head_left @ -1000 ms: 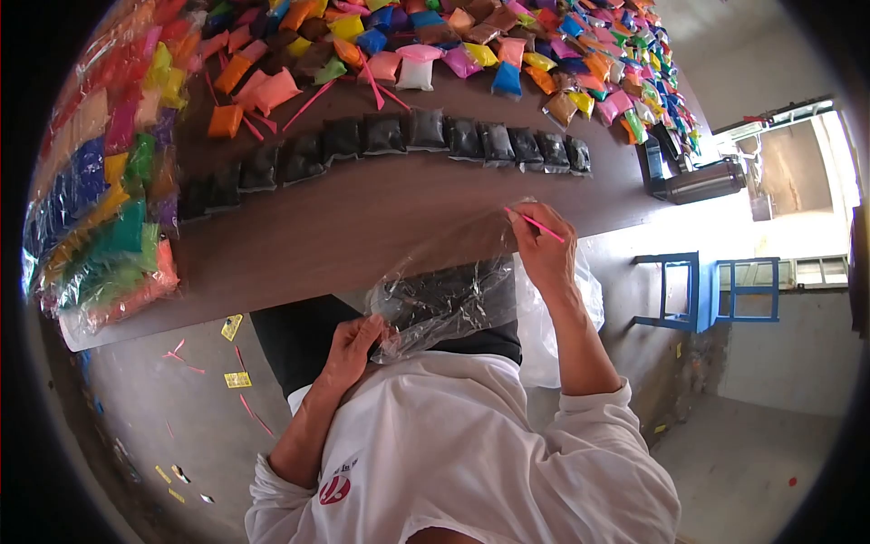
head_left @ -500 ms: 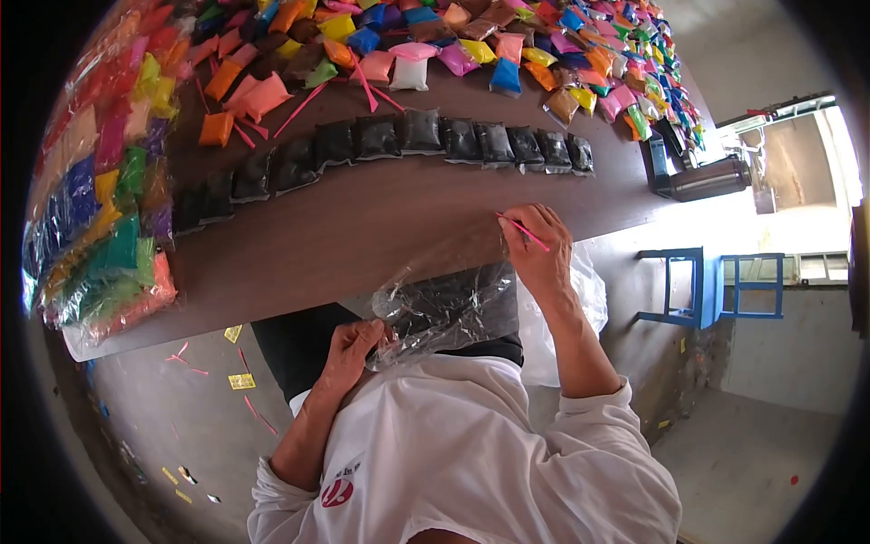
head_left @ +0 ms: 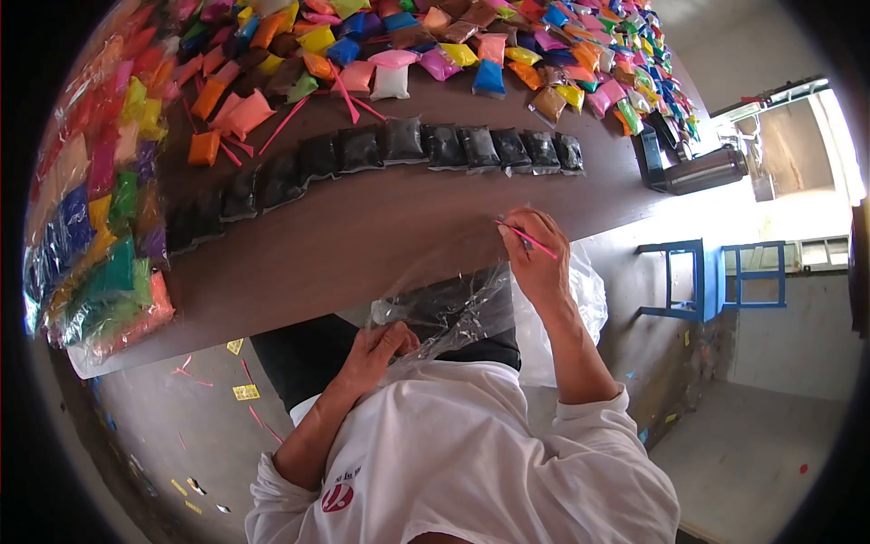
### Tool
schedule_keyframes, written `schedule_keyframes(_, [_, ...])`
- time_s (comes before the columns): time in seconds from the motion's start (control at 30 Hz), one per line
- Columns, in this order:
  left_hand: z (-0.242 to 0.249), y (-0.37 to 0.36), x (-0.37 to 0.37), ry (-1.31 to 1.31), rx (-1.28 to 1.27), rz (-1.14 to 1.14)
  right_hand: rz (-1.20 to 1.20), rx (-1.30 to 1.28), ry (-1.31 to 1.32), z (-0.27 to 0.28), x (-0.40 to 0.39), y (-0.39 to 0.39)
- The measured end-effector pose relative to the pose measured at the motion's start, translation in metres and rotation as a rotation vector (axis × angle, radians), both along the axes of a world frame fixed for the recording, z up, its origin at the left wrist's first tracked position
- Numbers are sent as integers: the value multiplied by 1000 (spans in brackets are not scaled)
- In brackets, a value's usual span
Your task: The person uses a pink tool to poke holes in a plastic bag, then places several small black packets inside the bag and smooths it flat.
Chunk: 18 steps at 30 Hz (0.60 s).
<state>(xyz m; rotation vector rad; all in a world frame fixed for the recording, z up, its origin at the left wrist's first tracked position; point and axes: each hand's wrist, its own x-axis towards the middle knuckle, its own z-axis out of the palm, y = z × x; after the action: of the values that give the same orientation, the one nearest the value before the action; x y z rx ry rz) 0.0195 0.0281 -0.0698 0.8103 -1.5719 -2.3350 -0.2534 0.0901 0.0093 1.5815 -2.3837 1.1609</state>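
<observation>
A clear plastic bag (head_left: 453, 313) spreads over my lap at the table's near edge. My left hand (head_left: 379, 352) is closed on the bag's lower left part. My right hand (head_left: 536, 254) pinches a thin pink strip (head_left: 528, 238) above the bag's upper right side; whether it also grips the film is hard to see. Beyond my hands, a curved row of small black packets (head_left: 361, 148) lies on the brown table (head_left: 362, 236).
Many coloured packets (head_left: 439, 63) cover the table's far side. Clear bags of coloured packets (head_left: 113, 208) lie at the left. A metal flask (head_left: 707, 170) is at the right edge. A blue stool (head_left: 698, 279) stands on the floor, and a white bag (head_left: 584, 304) hangs beside my right arm.
My left hand has shifted right and slightly down along the clear bag, which is more bunched. My right hand still holds the pink strip, nearly in place. The view has tilted slightly.
</observation>
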Motion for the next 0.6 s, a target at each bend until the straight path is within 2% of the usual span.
schedule_keyframes(0.3, [1, -1, 0, -13, -35, -24, 20, 8, 90, -5, 9, 1])
schedule_keyframes(0.6, [8, -2, 1, -41, -66, -50, -85, 5, 217, -12, -11, -6])
